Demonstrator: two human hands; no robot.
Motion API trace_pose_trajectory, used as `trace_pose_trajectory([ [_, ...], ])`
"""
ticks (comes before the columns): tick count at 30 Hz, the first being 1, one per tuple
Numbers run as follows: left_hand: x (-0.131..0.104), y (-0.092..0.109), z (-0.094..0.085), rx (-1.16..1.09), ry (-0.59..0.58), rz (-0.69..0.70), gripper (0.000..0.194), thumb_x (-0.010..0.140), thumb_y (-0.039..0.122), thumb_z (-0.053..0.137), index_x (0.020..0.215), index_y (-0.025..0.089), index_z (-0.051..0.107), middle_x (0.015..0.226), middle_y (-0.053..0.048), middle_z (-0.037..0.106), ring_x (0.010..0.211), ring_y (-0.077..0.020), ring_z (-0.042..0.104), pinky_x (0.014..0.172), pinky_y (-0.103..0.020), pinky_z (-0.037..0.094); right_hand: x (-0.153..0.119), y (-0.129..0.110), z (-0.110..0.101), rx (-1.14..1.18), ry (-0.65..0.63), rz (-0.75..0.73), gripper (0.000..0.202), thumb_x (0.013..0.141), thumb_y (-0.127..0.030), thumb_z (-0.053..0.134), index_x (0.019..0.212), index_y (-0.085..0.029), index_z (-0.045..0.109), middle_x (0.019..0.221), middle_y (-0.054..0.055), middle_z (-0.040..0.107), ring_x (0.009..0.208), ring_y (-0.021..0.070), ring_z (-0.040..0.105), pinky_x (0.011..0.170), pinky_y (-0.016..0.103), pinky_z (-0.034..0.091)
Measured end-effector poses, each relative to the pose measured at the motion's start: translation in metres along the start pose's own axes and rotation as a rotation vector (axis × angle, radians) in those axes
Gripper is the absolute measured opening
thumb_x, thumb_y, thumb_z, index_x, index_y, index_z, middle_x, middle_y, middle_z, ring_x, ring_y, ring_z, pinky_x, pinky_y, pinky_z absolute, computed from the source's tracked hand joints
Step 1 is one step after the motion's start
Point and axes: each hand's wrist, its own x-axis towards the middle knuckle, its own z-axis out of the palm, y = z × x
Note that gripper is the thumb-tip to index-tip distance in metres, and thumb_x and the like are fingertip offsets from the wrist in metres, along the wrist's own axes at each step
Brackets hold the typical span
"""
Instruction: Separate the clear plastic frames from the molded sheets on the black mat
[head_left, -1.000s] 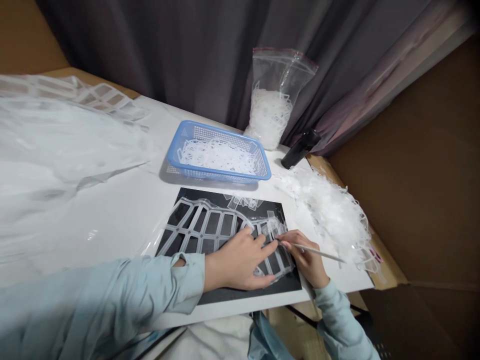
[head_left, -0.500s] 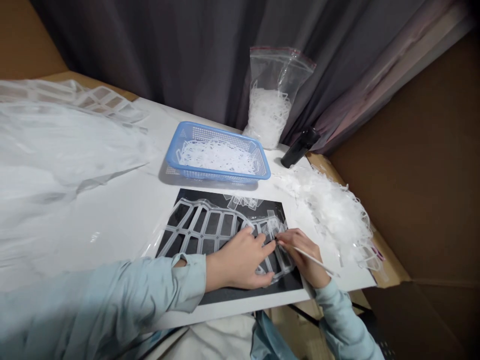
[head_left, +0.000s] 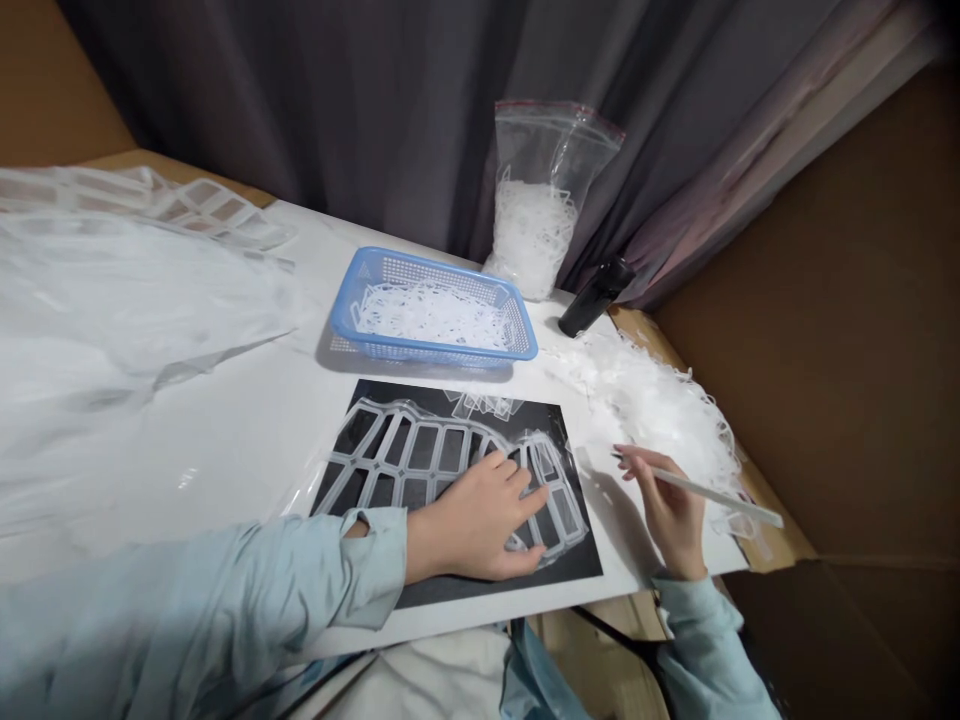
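Observation:
My left hand (head_left: 487,515) lies spread over a clear plastic sheet with rows of rounded rectangular windows (head_left: 411,440), pressing it onto a black mat (head_left: 442,592). To the right of the mat, my right hand (head_left: 667,505) is raised with a slim white pen-like tool (head_left: 720,492) pinched in its fingers. The tool's thin dark tip points left, apart from the sheet; its exact kind does not show. Small clear rectangular pieces (head_left: 487,404) lie at the mat's top edge. Part of the sheet is hidden under my left hand.
Behind the mat stands a blue basket (head_left: 439,348) of thin white frame-like pieces. A zip bag (head_left: 534,225) of similar pieces and a black cylinder (head_left: 596,298) are farther back. Loose white scraps (head_left: 667,400) heap up on the right. Plastic sheets (head_left: 112,310) cover the left.
My right hand has lifted off the sheet and moved right with the white tool. The sheet's right end, covered by that hand before, now shows. My left hand stays in place.

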Motion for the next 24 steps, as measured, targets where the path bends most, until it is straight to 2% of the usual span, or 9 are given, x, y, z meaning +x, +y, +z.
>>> trace_pose_trajectory([
  [4,-0.003,0.006,-0.007,0.011,0.124,0.226,0.043,0.094,0.043,0.045,0.119,0.011,0.06,0.103,-0.011,0.064,0.093,-0.0237,0.055,0.082,-0.037,0.035,-0.031,-0.013,0.0,0.111,-0.227,0.027,0.018,0.095,-0.029,0.058,0.089,-0.021,0.072,0.09,0.008,0.074,0.087,0.0218,0.07,0.079,0.035,0.058],
  [6,-0.006,0.012,-0.006,-0.019,0.113,0.277,0.047,0.094,0.045,0.045,0.123,0.009,0.058,0.108,-0.011,0.065,0.097,-0.0239,0.055,0.086,-0.038,0.035,-0.043,-0.016,0.001,0.15,-0.315,0.046,0.018,0.094,-0.029,0.059,0.087,-0.021,0.073,0.087,0.008,0.075,0.086,0.0225,0.071,0.078,0.034,0.059],
  [10,-0.01,0.023,0.001,-0.069,0.025,0.215,0.061,0.091,0.053,0.05,0.132,0.008,0.052,0.118,-0.012,0.063,0.104,-0.0259,0.054,0.096,-0.039,0.035,-0.052,-0.017,0.002,0.193,-0.389,0.092,0.016,0.094,-0.027,0.06,0.09,-0.02,0.074,0.089,0.009,0.076,0.087,0.0229,0.072,0.077,0.033,0.059],
  [13,-0.011,0.024,0.004,-0.112,-0.014,0.194,0.059,0.091,0.052,0.051,0.133,0.01,0.052,0.118,-0.012,0.062,0.104,-0.0259,0.054,0.095,-0.039,0.036,-0.051,-0.017,0.002,0.22,-0.42,0.104,0.016,0.094,-0.028,0.06,0.091,-0.02,0.074,0.09,0.009,0.076,0.088,0.0234,0.071,0.078,0.034,0.059],
  [18,-0.01,0.02,0.004,-0.141,-0.015,0.198,0.055,0.091,0.05,0.049,0.132,0.012,0.052,0.118,-0.013,0.061,0.103,-0.0265,0.054,0.094,-0.04,0.036,-0.049,-0.018,0.002,0.243,-0.469,0.098,0.015,0.093,-0.028,0.062,0.091,-0.019,0.074,0.091,0.01,0.075,0.09,0.0245,0.07,0.08,0.037,0.058],
  [24,-0.011,0.02,0.004,-0.159,-0.018,0.182,0.054,0.092,0.049,0.048,0.132,0.014,0.05,0.122,-0.013,0.059,0.107,-0.0274,0.053,0.096,-0.042,0.033,-0.05,-0.018,0.003,0.252,-0.488,0.082,0.013,0.093,-0.023,0.062,0.096,-0.022,0.074,0.093,0.008,0.075,0.091,0.0223,0.069,0.081,0.034,0.057],
])
